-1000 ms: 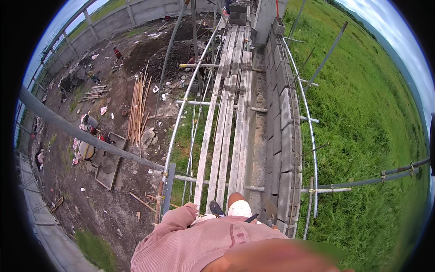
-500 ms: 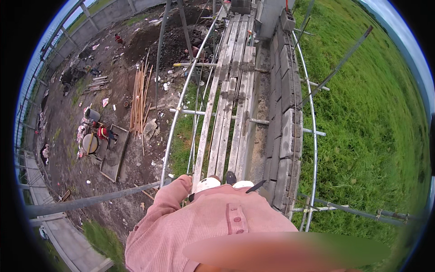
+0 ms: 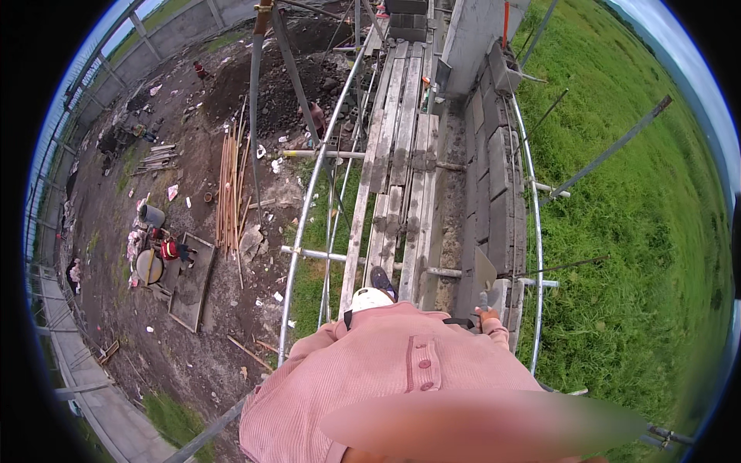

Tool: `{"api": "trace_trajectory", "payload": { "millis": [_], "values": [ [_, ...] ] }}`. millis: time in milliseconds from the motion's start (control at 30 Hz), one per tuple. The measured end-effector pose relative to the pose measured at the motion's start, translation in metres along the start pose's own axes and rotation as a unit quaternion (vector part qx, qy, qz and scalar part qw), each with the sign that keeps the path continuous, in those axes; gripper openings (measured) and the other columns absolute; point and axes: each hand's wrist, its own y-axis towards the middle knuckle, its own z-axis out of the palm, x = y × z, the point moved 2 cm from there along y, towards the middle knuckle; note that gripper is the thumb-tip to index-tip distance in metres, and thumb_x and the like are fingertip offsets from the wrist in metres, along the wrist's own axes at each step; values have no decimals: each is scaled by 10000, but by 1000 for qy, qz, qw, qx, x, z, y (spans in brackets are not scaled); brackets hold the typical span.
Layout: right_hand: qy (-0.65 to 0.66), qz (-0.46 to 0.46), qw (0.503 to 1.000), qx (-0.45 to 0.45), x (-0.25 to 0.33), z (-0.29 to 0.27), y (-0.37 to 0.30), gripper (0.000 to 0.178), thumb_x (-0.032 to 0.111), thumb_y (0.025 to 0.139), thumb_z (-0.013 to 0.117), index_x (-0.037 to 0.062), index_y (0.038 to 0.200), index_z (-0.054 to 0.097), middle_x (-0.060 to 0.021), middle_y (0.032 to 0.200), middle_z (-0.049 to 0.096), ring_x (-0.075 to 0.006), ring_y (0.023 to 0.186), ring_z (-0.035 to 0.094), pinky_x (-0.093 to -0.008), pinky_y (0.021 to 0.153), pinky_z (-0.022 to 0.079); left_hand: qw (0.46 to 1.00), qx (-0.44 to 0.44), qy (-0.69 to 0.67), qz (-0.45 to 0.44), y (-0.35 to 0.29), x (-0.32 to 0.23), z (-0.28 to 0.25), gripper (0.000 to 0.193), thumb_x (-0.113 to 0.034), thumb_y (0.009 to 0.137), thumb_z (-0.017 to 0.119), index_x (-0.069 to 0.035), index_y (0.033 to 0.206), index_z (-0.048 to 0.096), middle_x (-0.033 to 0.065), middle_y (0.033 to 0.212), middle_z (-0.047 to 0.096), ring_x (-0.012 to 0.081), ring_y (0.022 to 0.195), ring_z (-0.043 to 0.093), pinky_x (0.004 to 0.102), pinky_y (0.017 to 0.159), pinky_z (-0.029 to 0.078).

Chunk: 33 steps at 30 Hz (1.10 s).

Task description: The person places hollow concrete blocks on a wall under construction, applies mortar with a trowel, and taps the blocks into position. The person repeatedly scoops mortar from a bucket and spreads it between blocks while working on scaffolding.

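Note:
My right hand [image 3: 488,315] is closed round the handle of a pointed trowel [image 3: 485,268], whose blade points away from me. The trowel hangs over the grey concrete block wall [image 3: 502,166] on my right. Of my left arm only the pink sleeve [image 3: 318,339] shows, bent at my side. The left hand itself is hidden.
Wooden scaffold planks [image 3: 397,100] with mortar stains run ahead under my shoe [image 3: 381,281]. Metal rails flank them. Concrete blocks [image 3: 407,21] are stacked at the far end, beside a concrete column [image 3: 472,46]. Far below on the left, a person [image 3: 171,249] stands near a mixer [image 3: 150,266].
I have stepped forward along the planks. My right hand has come into view with the trowel. My left sleeve has drawn back toward my body.

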Motion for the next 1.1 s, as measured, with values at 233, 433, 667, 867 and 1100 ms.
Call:
{"api": "trace_trajectory", "payload": {
  "millis": [233, 433, 667, 867, 1100],
  "values": [
    [-156, 33, 987, 3, 74, 54, 25, 334, 358, 901, 640, 41, 1003, 617, -55, 594, 527, -196, 439, 495, -387, 394, 398, 987, -132, 80, -46, 46, 23, -282, 286, -266, 935, 554, -178, 1189, 652, 63, 1148, 672, 246, 1066, 638, 401, 872, 512],
    [-174, 52, 983, 9, 197, 74, 118, 344, 380, 903, 631, 46, 984, 628, -59, 598, 529, -197, 442, 496, -393, 396, 400, 981, -162, -74, -80, 136, 63, -455, 383, -396, 950, 438, -196, 1210, 638, 46, 1235, 625, 228, 1140, 585, 397, 937, 463],
    [-138, 85, 986, 48, 435, 48, 279, 359, 406, 906, 621, 52, 963, 641, -63, 603, 531, -199, 446, 499, -400, 399, 403, 989, 27, 146, -11, 171, 54, -498, 423, -459, 930, 408, -210, 1169, 652, 46, 1233, 611, 216, 1134, 573, 389, 929, 448],
    [80, -191, 967, 149, 731, -4, 357, 130, 53, 852, 640, 36, 957, 566, -38, 596, 531, -162, 455, 517, -322, 414, 428, 998, -40, 41, 5, 208, 43, -589, 237, -327, 832, 605, -205, 995, 727, 88, 1010, 690, 224, 932, 668, 375, 741, 527],
    [37, -183, 976, 112, 851, 42, 414, 108, 14, 776, 684, 39, 802, 582, -52, 552, 531, -162, 423, 498, -339, 382, 402, 997, -34, -59, -41, 297, 51, -724, 452, -476, 808, 618, -76, 982, 735, 143, 985, 712, 288, 964, 680, 410, 762, 536]
  ]
}}
